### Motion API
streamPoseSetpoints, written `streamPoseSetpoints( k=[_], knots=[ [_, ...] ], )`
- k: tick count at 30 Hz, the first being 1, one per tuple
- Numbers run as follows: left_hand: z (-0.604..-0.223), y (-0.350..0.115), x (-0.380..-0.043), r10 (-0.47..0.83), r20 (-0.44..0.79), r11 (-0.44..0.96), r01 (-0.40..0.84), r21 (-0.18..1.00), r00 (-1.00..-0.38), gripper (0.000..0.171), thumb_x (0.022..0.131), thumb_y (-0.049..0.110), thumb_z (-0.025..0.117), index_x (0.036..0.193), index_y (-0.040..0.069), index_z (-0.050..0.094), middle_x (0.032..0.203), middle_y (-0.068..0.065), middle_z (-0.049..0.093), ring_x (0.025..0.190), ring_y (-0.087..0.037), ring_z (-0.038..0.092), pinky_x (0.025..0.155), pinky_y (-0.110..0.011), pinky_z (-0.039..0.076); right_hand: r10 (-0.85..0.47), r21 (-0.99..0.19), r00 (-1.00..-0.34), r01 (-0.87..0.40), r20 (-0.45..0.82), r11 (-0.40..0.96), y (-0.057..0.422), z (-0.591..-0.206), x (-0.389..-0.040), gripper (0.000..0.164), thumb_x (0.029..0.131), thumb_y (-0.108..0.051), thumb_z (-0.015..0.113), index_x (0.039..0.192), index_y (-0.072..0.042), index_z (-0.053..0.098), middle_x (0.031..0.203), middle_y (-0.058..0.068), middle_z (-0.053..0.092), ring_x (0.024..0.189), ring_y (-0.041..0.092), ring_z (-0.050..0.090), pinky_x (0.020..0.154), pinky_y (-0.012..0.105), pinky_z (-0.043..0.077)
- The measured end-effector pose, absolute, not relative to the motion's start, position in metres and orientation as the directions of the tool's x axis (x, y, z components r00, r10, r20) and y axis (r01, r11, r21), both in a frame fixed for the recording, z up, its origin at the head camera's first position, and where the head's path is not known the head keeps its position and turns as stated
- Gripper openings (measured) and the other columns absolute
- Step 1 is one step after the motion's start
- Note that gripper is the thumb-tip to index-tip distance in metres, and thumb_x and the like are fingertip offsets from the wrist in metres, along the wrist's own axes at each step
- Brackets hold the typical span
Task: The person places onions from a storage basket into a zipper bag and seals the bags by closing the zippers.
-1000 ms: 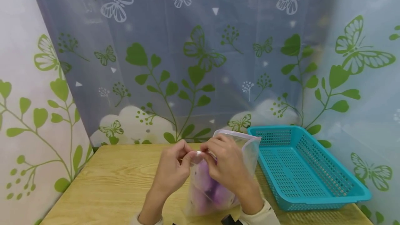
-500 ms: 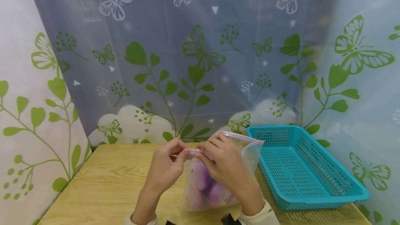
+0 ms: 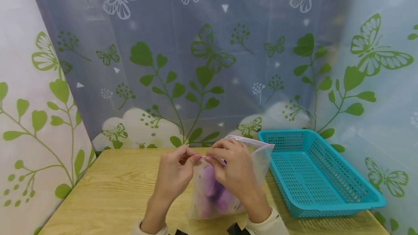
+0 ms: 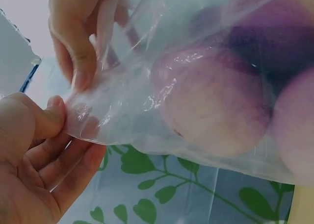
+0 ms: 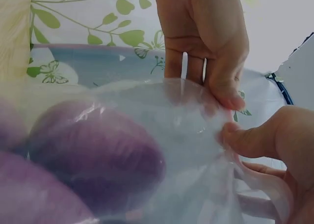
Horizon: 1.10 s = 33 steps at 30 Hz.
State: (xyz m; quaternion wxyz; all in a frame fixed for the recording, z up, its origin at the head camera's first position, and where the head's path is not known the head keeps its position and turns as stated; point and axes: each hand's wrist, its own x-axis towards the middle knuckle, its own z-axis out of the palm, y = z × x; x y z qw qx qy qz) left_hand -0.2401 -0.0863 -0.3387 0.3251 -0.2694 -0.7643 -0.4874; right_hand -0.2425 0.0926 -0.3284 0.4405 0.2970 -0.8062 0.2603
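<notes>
A clear zip bag (image 3: 263,160) stands on the wooden table between my hands, its mouth edge up and gaping at the right. Several rounded purple-and-pale things (image 4: 211,101), looking like red onions, fill its lower part. My left hand (image 3: 174,173) pinches the left end of the bag's mouth edge between thumb and forefinger. Close beside it, the thumb and fingers of my right hand (image 3: 236,168) pinch the same edge, as the right wrist view also shows. Part of the bag is hidden behind the right hand in the head view.
To the right of the bag lies a turquoise plastic basket (image 3: 302,169) with slotted walls and nothing in it. The wooden table (image 3: 124,184) runs out to the left. Printed curtains (image 3: 163,111) with leaves and butterflies close off the back and both sides.
Both hands keep their pinch on the bag's edge. The left hand moved slightly left from one second ago, and the bag's body shifted a little left with its lower part spread.
</notes>
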Motion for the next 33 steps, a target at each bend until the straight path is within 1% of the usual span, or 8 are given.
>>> streamPoseSetpoints(
  k=[4,7,9,12,15,19,28,33],
  knots=[
    [-0.337,-0.092,-0.241,0.051,0.761,0.409,0.708,0.575,-0.647,0.017,0.088,-0.009,0.072,0.081,0.007,0.070,0.076,-0.005,0.077,0.064,-0.013,0.072,0.056,-0.022,0.056,-0.221,-0.194,-0.474,-0.678,0.852,0.709,0.097,-0.327,-0.243,0.008,0.079,-0.017,0.086,0.085,-0.018,0.082,0.092,-0.002,0.076,0.097,0.024,0.066,0.096,0.062,0.050],
    [-0.335,-0.100,-0.241,0.026,0.770,0.416,0.707,0.572,-0.638,0.019,0.087,-0.012,0.069,0.081,0.006,0.070,0.078,-0.007,0.077,0.065,-0.013,0.072,0.057,-0.022,0.057,-0.206,-0.208,-0.501,-0.650,0.841,0.730,0.105,-0.324,-0.245,0.008,0.080,-0.016,0.086,0.085,-0.019,0.081,0.094,-0.002,0.077,0.102,0.026,0.066,0.103,0.077,0.040],
    [-0.333,-0.109,-0.242,-0.011,0.772,0.425,0.696,0.579,-0.635,0.019,0.088,-0.013,0.068,0.081,0.005,0.070,0.079,-0.008,0.077,0.065,-0.012,0.072,0.058,-0.021,0.058,-0.191,-0.218,-0.517,-0.628,0.834,0.747,0.112,-0.322,-0.245,0.007,0.080,-0.015,0.085,0.085,-0.019,0.081,0.094,-0.003,0.078,0.104,0.027,0.066,0.106,0.080,0.036],
    [-0.330,-0.122,-0.243,-0.076,0.745,0.422,0.655,0.627,-0.663,0.017,0.089,-0.011,0.069,0.081,0.004,0.070,0.080,-0.008,0.077,0.067,-0.008,0.071,0.059,-0.020,0.058,-0.173,-0.247,-0.543,-0.613,0.822,0.751,0.125,-0.321,-0.246,0.008,0.080,-0.012,0.085,0.084,-0.018,0.080,0.090,-0.003,0.079,0.094,0.025,0.067,0.104,0.069,0.045],
    [-0.329,-0.132,-0.244,-0.105,0.678,0.401,0.593,0.698,-0.727,0.012,0.093,-0.005,0.070,0.084,0.004,0.070,0.084,-0.010,0.076,0.073,-0.004,0.071,0.062,-0.019,0.058,-0.179,-0.278,-0.573,-0.618,0.800,0.735,0.135,-0.321,-0.247,0.009,0.081,-0.012,0.085,0.085,-0.017,0.080,0.086,-0.004,0.078,0.081,0.018,0.068,0.085,0.046,0.058],
    [-0.329,-0.135,-0.246,-0.067,0.584,0.391,0.517,0.761,-0.809,0.008,0.098,0.000,0.064,0.091,0.000,0.066,0.092,-0.014,0.075,0.078,-0.006,0.070,0.067,-0.020,0.057,-0.209,-0.317,-0.603,-0.647,0.770,0.694,0.142,-0.323,-0.251,0.007,0.082,-0.011,0.085,0.086,-0.015,0.080,0.084,-0.004,0.077,0.074,0.012,0.071,0.063,0.027,0.055],
    [-0.330,-0.139,-0.249,-0.061,0.491,0.337,0.445,0.830,-0.869,0.011,0.104,0.001,0.054,0.098,-0.005,0.060,0.095,-0.024,0.073,0.079,-0.010,0.076,0.073,-0.025,0.065,-0.163,-0.358,-0.651,-0.588,0.741,0.726,0.160,-0.323,-0.254,0.008,0.081,-0.009,0.085,0.088,-0.013,0.081,0.080,-0.002,0.074,0.076,0.018,0.075,0.063,0.035,0.058],
    [-0.330,-0.154,-0.249,-0.108,0.444,0.332,0.389,0.859,-0.889,0.013,0.106,0.004,0.050,0.102,-0.006,0.057,0.100,-0.027,0.072,0.077,-0.003,0.074,0.073,-0.025,0.065,-0.140,-0.412,-0.708,-0.547,0.692,0.728,0.173,-0.320,-0.254,0.005,0.086,-0.010,0.081,0.090,-0.013,0.081,0.082,-0.002,0.074,0.072,0.015,0.069,0.064,0.031,0.056]
  ],
)
